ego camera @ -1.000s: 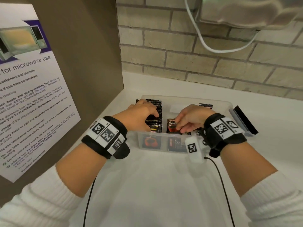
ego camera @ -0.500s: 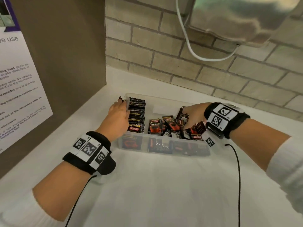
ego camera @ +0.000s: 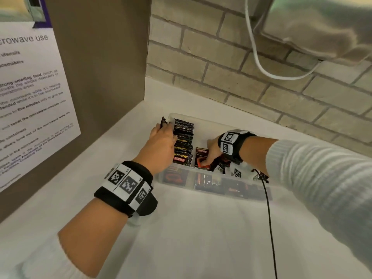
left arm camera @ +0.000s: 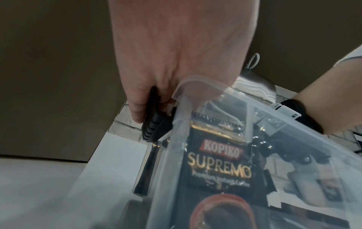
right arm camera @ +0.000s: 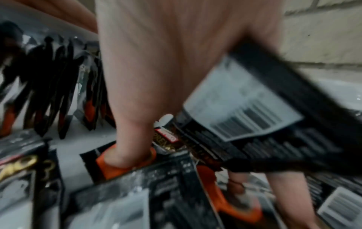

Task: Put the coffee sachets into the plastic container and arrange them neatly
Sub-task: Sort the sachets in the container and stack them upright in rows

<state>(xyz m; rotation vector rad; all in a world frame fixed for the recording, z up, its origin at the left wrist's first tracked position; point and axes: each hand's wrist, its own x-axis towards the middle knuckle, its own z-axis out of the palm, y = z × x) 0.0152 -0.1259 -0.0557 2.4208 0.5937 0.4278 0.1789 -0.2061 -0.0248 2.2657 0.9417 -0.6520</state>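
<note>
A clear plastic container [ego camera: 203, 133] sits on the white counter. A neat row of black sachets [ego camera: 183, 137] stands upright along its left side, and loose sachets [ego camera: 201, 153] lie jumbled in the middle and right. My left hand [ego camera: 161, 141] grips the container's left end, fingers curled on its black latch [left arm camera: 154, 124] beside the rim [left arm camera: 195, 86]. A Kopiko sachet [left arm camera: 219, 162] shows through the wall. My right hand [ego camera: 211, 152] reaches into the loose pile. Its fingers [right arm camera: 129, 151] press an orange-printed sachet [right arm camera: 109, 165], and a barcode sachet [right arm camera: 245, 111] sits between fingers and thumb.
A brown panel with a microwave poster [ego camera: 30, 97] stands close on the left. The brick wall [ego camera: 241, 77] runs behind, with a white cable [ego camera: 259, 63] and an appliance [ego camera: 322, 27] overhead. A black cord [ego camera: 269, 218] trails from my right wrist over the counter [ego camera: 201, 228].
My left hand left the sachet row for the container's left end and stayed there. My right hand went to the loose pile on the right, then came back toward the middle.
</note>
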